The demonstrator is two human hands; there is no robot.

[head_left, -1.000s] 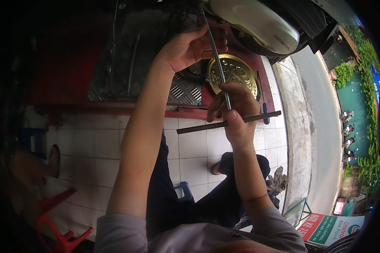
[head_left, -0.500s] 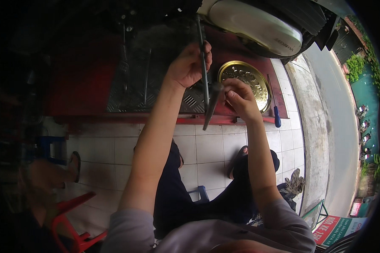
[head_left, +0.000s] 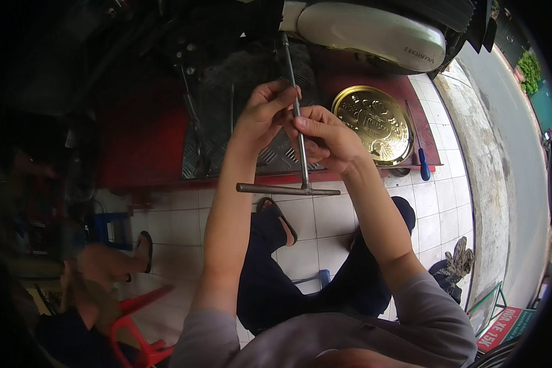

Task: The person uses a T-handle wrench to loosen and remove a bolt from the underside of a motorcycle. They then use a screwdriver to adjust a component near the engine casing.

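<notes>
Our left hand (head_left: 265, 113) and right hand (head_left: 325, 136) have come together on the shaft of the long steel T-handle wrench (head_left: 299, 132) — both now closed around it, its crossbar toward us, no longer held apart — so we steady the tool upright.

one T-handle wrench (head_left: 297, 129), one gold tray (head_left: 373, 123), one screwdriver (head_left: 418, 149)

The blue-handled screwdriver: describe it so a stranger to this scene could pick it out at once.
Start at the red raised platform under the white scooter body. On its right part lies a round gold embossed tray. The screwdriver lies just right of that tray, along the platform's edge; its blue handle and short thin shaft set it apart from the long bare-metal T-handle wrench in the hands.
</notes>
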